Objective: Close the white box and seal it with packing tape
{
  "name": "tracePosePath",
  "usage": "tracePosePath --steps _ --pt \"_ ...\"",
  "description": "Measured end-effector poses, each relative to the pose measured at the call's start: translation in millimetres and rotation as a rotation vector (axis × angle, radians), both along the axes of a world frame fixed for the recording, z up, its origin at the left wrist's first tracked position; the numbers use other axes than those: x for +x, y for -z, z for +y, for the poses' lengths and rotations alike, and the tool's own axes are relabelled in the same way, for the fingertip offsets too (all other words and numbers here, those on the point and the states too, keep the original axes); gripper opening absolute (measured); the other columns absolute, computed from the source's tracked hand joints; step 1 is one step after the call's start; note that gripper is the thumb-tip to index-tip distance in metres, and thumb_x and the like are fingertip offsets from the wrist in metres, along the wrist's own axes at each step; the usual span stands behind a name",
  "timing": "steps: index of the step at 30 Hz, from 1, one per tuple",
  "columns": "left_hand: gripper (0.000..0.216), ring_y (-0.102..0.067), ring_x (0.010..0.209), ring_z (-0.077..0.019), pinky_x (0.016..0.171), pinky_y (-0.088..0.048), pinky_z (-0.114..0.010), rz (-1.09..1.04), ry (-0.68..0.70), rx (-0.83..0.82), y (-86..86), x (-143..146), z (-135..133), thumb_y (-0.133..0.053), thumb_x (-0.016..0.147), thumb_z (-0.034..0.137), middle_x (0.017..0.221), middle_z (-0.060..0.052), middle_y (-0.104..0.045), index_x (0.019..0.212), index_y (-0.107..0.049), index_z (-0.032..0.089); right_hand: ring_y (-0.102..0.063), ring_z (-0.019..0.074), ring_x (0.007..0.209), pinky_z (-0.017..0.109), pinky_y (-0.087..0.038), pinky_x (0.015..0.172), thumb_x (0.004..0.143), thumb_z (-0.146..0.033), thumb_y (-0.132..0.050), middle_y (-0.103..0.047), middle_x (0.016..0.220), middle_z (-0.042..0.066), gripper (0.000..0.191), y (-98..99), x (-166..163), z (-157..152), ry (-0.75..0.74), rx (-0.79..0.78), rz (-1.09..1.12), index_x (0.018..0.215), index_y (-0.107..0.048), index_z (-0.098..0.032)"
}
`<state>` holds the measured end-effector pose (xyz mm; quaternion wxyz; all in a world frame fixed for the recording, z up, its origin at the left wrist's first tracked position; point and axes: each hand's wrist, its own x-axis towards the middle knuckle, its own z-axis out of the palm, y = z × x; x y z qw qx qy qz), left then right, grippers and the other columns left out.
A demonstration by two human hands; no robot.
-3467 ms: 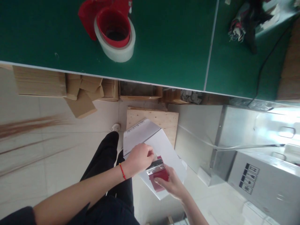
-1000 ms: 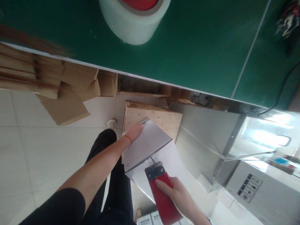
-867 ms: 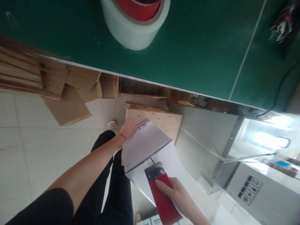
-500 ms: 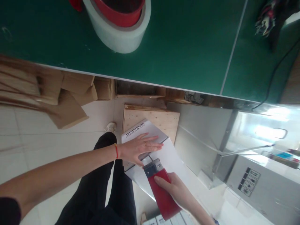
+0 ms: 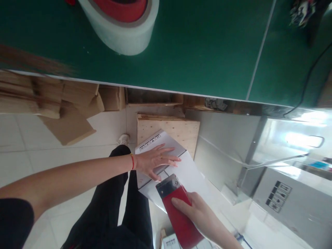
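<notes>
Clearly box [image 5: 166,162]: white cardboard, on the plywood crate [image 5: 178,129] below the desk [image 5: 197,52]; looks light, flaps springy.
Left hand [image 5: 155,160]: flat, fingers spread, pressing the flap.
Right hand [image 5: 201,214]: wrapped round the red tape dispenser [image 5: 177,211], blade at the seam.
Hold: palm on flaps, beside the seam.
</notes>
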<state>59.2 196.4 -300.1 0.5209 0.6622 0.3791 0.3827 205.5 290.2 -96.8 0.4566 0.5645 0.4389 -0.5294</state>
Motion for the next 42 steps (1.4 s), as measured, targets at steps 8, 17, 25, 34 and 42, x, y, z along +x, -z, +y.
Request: tracePosePath --steps 8,17,25,34,42 --pt "0.077 -0.011 0.153 -0.034 0.122 -0.005 -0.064 0.065 0.018 0.01 -5.0 -5.7 2.7 -0.08 0.077 0.043 0.158 -0.004 -0.039 0.145 -0.046 0.027 -0.058 0.0188 0.06 0.028 -0.037 0.053 0.075 -0.061 -0.054 -0.063 0.067 0.007 0.044 11.9 25.8 7.7 -0.064 0.04 -0.038 0.067 -0.056 -0.018" --pt "0.08 -0.013 0.153 -0.0335 0.123 -0.002 -0.063 0.137 0.005 0.047 -3.9 -2.3 -0.5 -0.079 0.08 0.041 0.159 -0.006 -0.037 0.149 -0.042 0.028 -0.059 0.0191 0.059 0.03 -0.039 0.055 0.072 -0.059 -0.056 -0.064 0.064 0.006 0.041 9.5 115.5 5.3 0.01 0.063 -0.1 0.067 -0.058 -0.018" --pt "0.077 -0.018 0.153 -0.0263 0.127 -0.001 -0.051 0.46 -0.059 0.223 -52.3 -3.8 -2.5 -0.074 0.087 0.033 0.157 -0.011 -0.04 0.151 -0.036 0.016 -0.067 0.0209 0.067 0.029 -0.045 0.059 0.083 -0.043 -0.06 -0.073 0.077 0.008 0.029 27.9 121.4 7.8 0.011 0.099 -0.088 0.077 -0.068 -0.016" --pt "0.07 -0.019 0.152 -0.0262 0.126 -0.007 -0.036 0.833 -0.135 0.301 -80.6 75.3 -40.8 -0.049 0.099 0.048 0.159 -0.018 -0.032 0.148 -0.04 -0.001 -0.068 0.0202 0.07 0.028 -0.044 0.059 0.085 -0.043 -0.059 -0.073 0.079 0.008 0.029 12.6 132.0 17.4 -0.052 0.105 0.053 0.078 -0.068 -0.017" --pt "0.077 -0.02 0.152 -0.0286 0.125 -0.014 -0.04 0.933 -0.084 0.278 -79.6 106.7 -28.6 -0.044 0.097 0.058 0.159 -0.02 -0.031 0.148 -0.041 0.0 -0.066 0.0206 0.072 0.028 -0.043 0.06 0.084 -0.047 -0.06 -0.073 0.08 0.009 0.031 -5.3 152.4 29.6 -0.083 0.128 0.125 0.079 -0.068 -0.017"
